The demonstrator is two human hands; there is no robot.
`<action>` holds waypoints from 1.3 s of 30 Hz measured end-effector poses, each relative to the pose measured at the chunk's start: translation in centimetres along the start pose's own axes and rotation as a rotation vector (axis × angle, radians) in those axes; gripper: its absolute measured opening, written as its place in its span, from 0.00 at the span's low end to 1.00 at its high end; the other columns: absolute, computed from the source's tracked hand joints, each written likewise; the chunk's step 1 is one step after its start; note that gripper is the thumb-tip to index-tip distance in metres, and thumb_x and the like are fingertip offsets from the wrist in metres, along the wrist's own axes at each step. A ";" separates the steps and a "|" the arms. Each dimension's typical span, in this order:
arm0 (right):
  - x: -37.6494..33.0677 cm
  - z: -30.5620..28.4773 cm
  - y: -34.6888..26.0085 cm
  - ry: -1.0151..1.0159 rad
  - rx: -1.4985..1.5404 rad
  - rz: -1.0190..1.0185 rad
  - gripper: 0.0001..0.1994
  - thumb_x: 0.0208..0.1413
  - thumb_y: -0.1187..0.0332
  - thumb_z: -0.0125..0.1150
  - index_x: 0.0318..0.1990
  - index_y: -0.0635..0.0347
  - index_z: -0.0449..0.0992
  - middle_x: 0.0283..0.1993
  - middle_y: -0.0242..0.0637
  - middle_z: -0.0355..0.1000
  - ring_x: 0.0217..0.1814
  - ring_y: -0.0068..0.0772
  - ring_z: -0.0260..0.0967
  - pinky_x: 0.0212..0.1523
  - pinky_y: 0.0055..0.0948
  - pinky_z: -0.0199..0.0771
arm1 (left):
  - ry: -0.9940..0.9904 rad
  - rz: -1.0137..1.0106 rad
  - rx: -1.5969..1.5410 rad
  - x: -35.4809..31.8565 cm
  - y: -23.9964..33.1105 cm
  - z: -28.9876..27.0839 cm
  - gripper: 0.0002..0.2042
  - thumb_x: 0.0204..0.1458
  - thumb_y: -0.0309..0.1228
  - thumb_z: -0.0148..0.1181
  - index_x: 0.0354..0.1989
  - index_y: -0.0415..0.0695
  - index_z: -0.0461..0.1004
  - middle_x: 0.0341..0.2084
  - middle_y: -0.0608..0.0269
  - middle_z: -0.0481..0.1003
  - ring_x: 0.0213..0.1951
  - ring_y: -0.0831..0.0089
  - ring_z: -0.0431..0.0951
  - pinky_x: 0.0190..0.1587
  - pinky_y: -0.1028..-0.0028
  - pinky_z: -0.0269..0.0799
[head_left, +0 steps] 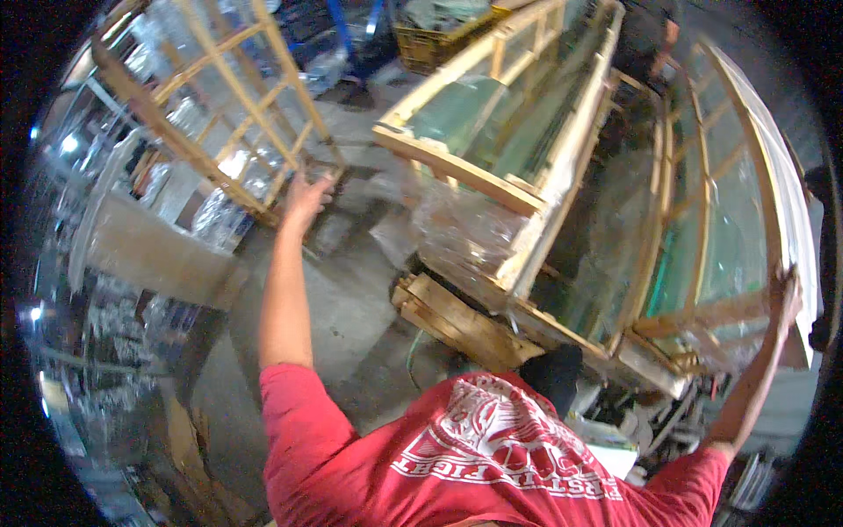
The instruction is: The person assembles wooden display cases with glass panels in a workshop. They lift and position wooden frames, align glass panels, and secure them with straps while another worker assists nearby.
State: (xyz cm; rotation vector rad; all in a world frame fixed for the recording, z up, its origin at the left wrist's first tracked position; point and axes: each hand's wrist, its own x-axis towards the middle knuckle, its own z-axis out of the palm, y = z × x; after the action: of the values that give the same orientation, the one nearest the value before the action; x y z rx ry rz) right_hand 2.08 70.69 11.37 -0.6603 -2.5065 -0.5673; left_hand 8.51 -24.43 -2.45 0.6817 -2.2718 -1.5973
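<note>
My left hand reaches out over the floor with its fingers apart. It is close to the lower end of a slatted wooden crate frame standing at the left; whether a fingertip touches the wood I cannot tell. At the far right my right hand is closed on the edge of an upright wooden crate panel. That panel leans outward beside an open wooden crate with greenish glass sheets in it. Its fingers are partly hidden by the panel.
A second wooden crate holding greenish glass stands in the middle, clear plastic film hanging at its near end. Wooden blocks lie on the concrete floor. A yellow bin stands behind. Part of another person's arm shows at the far end.
</note>
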 end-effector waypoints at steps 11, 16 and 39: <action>-5.1 -7.3 -6.6 0.461 -0.116 -0.047 0.24 0.57 0.47 0.57 0.54 0.53 0.72 0.52 0.45 0.73 0.55 0.50 0.69 0.54 0.45 0.68 | -0.072 1.004 0.178 -10.2 14.1 20.3 0.20 0.59 0.36 0.57 0.55 0.37 0.70 0.44 0.50 0.76 0.48 0.61 0.76 0.53 0.66 0.68; -17.4 0.0 -14.2 0.161 0.570 -0.407 0.25 0.44 0.72 0.68 0.53 0.57 0.70 0.54 0.46 0.70 0.57 0.53 0.65 0.62 0.47 0.60 | -0.058 1.188 0.536 -9.1 14.9 27.1 0.14 0.59 0.40 0.53 0.42 0.41 0.76 0.36 0.55 0.77 0.38 0.58 0.77 0.43 0.65 0.69; -38.1 3.3 -53.0 -0.722 0.772 -1.287 0.27 0.56 0.54 0.55 0.57 0.66 0.68 0.52 0.55 0.71 0.52 0.50 0.70 0.53 0.41 0.68 | -0.336 -0.301 0.200 -40.5 -23.4 10.1 0.19 0.51 0.42 0.58 0.44 0.40 0.74 0.42 0.46 0.75 0.47 0.47 0.73 0.49 0.54 0.70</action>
State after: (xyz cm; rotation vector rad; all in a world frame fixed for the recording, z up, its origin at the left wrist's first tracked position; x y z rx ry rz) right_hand 1.44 17.04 -25.94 1.3333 -3.1864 0.4024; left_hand 43.07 -1.49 -26.29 0.8999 -2.7067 -1.7425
